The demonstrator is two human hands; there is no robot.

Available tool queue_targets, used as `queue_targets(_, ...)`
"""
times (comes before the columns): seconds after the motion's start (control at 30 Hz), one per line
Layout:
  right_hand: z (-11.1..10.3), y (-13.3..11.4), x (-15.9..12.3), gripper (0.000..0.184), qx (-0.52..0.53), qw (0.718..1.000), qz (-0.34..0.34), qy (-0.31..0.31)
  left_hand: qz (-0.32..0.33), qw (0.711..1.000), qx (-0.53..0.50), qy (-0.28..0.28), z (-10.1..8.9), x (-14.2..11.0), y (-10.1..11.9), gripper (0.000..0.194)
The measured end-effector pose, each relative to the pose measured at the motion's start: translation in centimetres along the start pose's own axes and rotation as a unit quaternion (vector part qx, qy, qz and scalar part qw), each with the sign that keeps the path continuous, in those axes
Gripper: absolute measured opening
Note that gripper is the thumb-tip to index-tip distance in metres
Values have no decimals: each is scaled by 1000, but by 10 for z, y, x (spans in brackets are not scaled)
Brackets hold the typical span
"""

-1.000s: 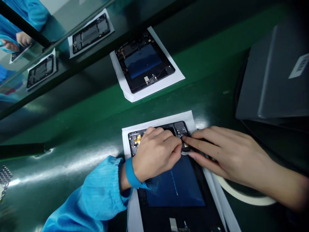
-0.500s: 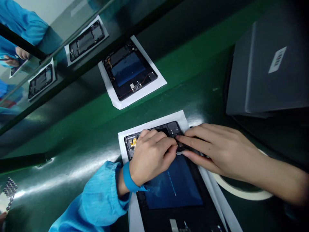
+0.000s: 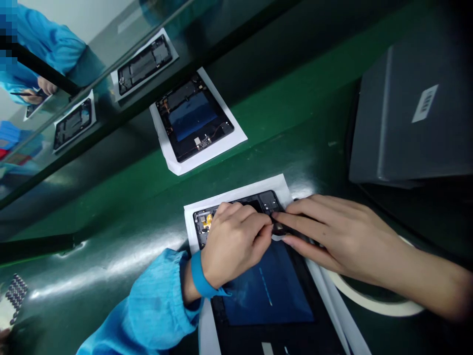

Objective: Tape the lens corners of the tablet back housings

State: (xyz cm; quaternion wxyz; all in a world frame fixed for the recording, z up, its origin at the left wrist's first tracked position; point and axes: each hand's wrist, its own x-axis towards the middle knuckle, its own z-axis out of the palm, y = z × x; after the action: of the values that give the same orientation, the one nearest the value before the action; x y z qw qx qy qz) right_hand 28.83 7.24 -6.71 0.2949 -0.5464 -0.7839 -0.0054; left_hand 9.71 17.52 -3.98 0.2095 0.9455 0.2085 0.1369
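Observation:
An opened tablet [image 3: 271,291] with a dark frame and a large blue panel lies on a white sheet [image 3: 207,315]. My left hand [image 3: 236,241], wearing a blue wrist band [image 3: 201,276], is closed over the upper part of the tablet. Its thumb and index finger pinch together near the right edge, and what they hold is hidden. From the right, my right hand [image 3: 332,231] reaches in with fingers stretched and slightly apart. Those fingertips touch the tablet's right edge, around a small dark piece with a pale rim [image 3: 278,236].
Another opened tablet [image 3: 195,113] lies on white paper farther back. A roll of pale tape [image 3: 373,303] sits under my right forearm. A grey box [image 3: 410,123] stands at the right. Behind a dark rail, a person in blue sleeves [image 3: 55,39] works near more tablet frames [image 3: 146,64].
The view has shifted slightly, so most things sit a little lower in it. Both hands keep nearly the same pose on the tablet.

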Motion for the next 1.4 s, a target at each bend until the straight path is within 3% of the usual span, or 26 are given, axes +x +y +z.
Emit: queue_targets(1.4,0,0,2,24,-2,1000,1,2,10,1000,11,-14,-1,-1,0,23)
